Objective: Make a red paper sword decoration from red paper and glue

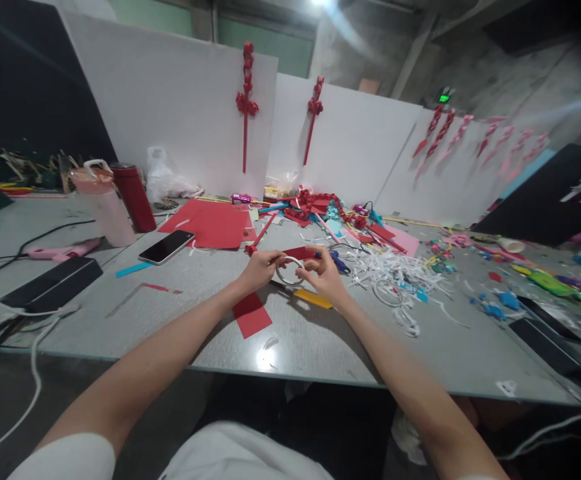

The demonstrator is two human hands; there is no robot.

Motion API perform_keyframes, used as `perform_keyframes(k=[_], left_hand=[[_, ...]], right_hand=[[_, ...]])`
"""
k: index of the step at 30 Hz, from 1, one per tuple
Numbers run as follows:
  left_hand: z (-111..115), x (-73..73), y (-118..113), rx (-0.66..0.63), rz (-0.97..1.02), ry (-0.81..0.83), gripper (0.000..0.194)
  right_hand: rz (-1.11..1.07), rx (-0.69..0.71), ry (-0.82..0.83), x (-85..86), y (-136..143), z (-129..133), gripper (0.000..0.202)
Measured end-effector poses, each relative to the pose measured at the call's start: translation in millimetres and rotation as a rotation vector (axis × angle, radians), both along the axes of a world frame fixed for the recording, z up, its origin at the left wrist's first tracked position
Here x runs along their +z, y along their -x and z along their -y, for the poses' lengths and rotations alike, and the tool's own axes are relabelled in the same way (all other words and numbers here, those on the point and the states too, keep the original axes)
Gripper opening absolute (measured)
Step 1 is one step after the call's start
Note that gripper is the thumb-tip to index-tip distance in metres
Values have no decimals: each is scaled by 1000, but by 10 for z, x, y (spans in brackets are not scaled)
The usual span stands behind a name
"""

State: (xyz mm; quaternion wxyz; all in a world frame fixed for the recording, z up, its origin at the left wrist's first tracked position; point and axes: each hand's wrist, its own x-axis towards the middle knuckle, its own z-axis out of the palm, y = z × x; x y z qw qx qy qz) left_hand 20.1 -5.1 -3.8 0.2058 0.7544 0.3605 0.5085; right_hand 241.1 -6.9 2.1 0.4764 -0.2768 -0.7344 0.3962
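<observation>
A thin white ring [288, 283], which looks like a nearly used-up roll of tape, is held upright between both hands above the table. My left hand [260, 272] grips its left side with closed fingers. On its right side, my right hand [326, 275] pinches the ring between thumb and fingers. Below them lies a yellow-handled tool [314, 298], apparently a cutter knife. A small red paper piece [253, 316] rests on the table just left of it. Behind the right hand is a dark blue tool [339, 264], partly hidden.
A large red sheet [215, 223] and a phone [166, 247] lie on the left. Farther left stand a pink bottle [108, 213] and a red flask [134, 199] beside a pink glue gun [65, 251]. White paper strips [400, 273] pile up on the right. Red chains [247, 80] hang behind.
</observation>
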Motion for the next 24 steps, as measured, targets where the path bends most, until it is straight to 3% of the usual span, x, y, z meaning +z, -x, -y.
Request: perform_keyframes(k=[4,7,13,15,17,21,24], left_hand=[[-4,14,23,44,5,1,26],[-23,15,48,124,-34,30,28],[-115,-21,113,244,-64,84,11],[-119,-26,113,260,-59,76,20],[-101,-27,93,274,-58,82,27],[-50,-43,24,229,-57,86,8],[-33,-67,-27,161,-52,136,14]], right_hand=[[110,116,157,48,-12,-36,37],[142,89,167,54,-21,-46,35],[133,-234,-23,32,-4,-34,38],[167,-296,-112,11,1,-34,39],[225,-313,-204,-12,7,-32,39],[335,-307,-313,-40,39,-11,32],[368,-300,-344,-44,76,17,29]])
